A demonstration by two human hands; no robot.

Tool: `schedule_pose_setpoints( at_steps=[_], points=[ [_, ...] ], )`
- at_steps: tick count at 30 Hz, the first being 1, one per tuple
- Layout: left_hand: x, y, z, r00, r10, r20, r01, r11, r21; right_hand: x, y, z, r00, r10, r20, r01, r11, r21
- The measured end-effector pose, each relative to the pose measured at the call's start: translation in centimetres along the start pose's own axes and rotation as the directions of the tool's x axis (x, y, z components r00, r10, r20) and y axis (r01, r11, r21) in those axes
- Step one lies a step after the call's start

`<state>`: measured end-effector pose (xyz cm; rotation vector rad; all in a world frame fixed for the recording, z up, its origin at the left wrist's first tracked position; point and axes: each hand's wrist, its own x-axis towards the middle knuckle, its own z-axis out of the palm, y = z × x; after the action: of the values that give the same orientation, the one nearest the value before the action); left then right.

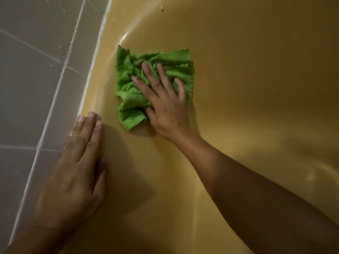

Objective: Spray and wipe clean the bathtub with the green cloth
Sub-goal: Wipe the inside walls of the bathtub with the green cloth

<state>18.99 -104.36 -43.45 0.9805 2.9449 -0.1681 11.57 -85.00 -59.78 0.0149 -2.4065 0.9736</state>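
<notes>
Fingers on my right hand are spread flat on the green cloth, most of it sticking out toward 10 o'clock on the bathtub wall, left hand parked flat, fingers together, at 7 o'clock, so the right one's doing the wiping I guess.

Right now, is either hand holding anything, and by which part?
Nothing gripped. Right hand presses flat on the green cloth, its lower right; left hand rests flat on the bathtub.
</notes>
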Motion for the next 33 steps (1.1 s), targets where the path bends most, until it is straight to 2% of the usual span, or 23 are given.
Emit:
schedule_pose_setpoints(
  at_steps=[2, 8, 10, 13, 16, 18, 22, 29, 33],
  points=[
    [0.2, -0.1, 0.1, 1.0, -0.004, 0.0, 0.004, 1.0, 0.013, 0.8, 0.8, -0.9, 0.998, 0.019, 0.056, -0.012, 0.992, -0.122],
    [0.5, -0.1, 0.2, 1.0, 0.003, -0.021, -0.003, 0.999, 0.042, -0.5, 0.2, 1.4, 0.995, 0.102, 0.024, -0.1, 0.993, -0.057],
    [0.7, -0.3, 0.3, 0.999, 0.007, -0.038, -0.005, 0.998, 0.057, -1.8, 1.1, 2.1, 0.997, 0.035, 0.064, -0.029, 0.995, -0.091],
    [0.9, -0.5, 0.5, 0.999, 0.016, -0.043, -0.013, 0.998, 0.066, -2.6, 4.0, 1.5, 0.963, -0.206, 0.172, 0.242, 0.945, -0.221],
    [1.2, -0.5, 0.6, 0.999, 0.022, -0.05, -0.018, 0.998, 0.067, -0.3, 7.7, -1.1, 0.849, -0.44, 0.293, 0.524, 0.769, -0.365],
    [1.3, -0.6, 0.6, 0.998, 0.023, -0.066, -0.017, 0.996, 0.09, 2.1, 8.6, -3.3, 0.798, -0.511, 0.319, 0.602, 0.679, -0.42],
    [1.4, -0.8, 0.9, 0.996, 0.014, -0.091, -0.004, 0.994, 0.111, 5.5, 7.7, -5.7, 0.72, -0.56, 0.409, 0.694, 0.573, -0.436],
    [2.0, -1.0, 1.7, 0.988, 0.036, -0.153, -0.009, 0.985, 0.174, 7.4, 9.9, -8.0, 0.402, -0.634, 0.661, 0.914, 0.228, -0.336],
    [2.0, -1.0, 1.9, 0.989, 0.027, -0.143, 0.002, 0.98, 0.201, 8.0, 10.1, -8.0, 0.283, -0.635, 0.719, 0.955, 0.115, -0.275]
  ],
)
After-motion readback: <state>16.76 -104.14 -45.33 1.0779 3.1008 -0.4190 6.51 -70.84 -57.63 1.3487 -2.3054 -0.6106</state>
